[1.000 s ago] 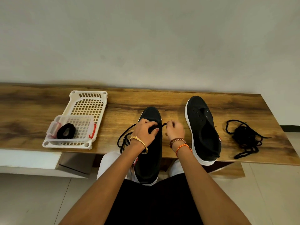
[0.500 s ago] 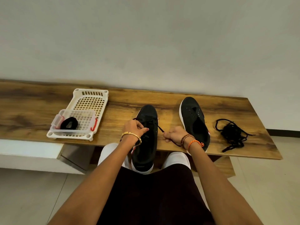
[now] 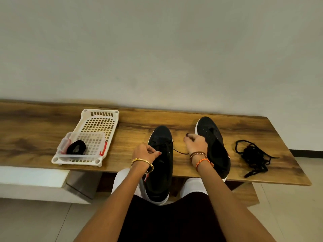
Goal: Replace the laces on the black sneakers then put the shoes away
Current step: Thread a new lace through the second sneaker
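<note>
The near sneaker (image 3: 160, 163) lies toe-away on the table (image 3: 35, 137), overhanging its near edge, with its lace (image 3: 180, 151) running rightward from the eyelets to the right hand (image 3: 196, 144), which pinches it, while the left hand (image 3: 146, 153) pinches at the eyelets.

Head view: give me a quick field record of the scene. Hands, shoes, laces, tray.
left hand: pinching lace at near sneaker
right hand: pulling lace end away to the right
near sneaker: partly laced, heel overhanging bench edge
far sneaker: eyelets unlaced
loose laces: tangled pile, right of far sneaker
tray: white, holds clear box with black coil
</note>
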